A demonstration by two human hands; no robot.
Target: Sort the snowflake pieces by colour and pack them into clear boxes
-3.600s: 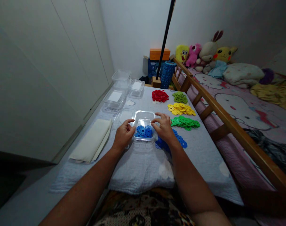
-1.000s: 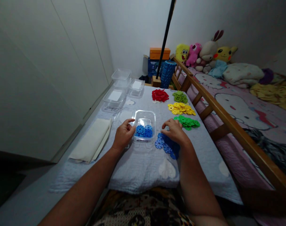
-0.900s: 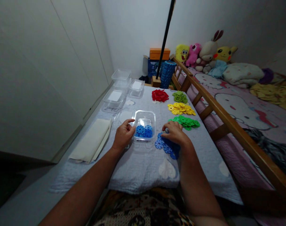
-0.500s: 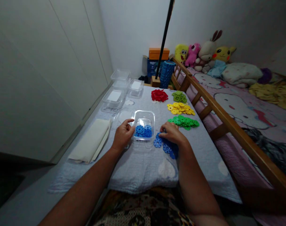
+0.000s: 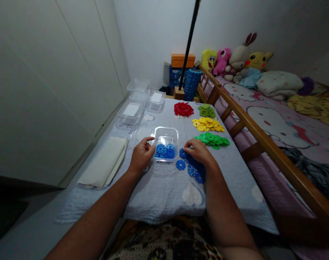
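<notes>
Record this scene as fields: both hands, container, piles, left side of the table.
Left hand: at the left edge of the open clear container
Right hand: over the blue pile; grip unclear
Container contents: blue pieces
Other piles: red pile, light green pile, yellow pile, green pile
Table left: folded cream sheet

In the left part of the frame there is a tall pale cabinet (image 5: 51, 72). At the upper centre, a slightly tilted black pole (image 5: 189, 45) rises from a wooden block (image 5: 179, 93), and near it are an orange box (image 5: 183, 60) and a blue roller (image 5: 193, 86). In the upper right, several plush toys (image 5: 223, 62) sit on a pink sheet (image 5: 275, 103), beside a wooden rail (image 5: 262, 136) which runs diagonally.
</notes>
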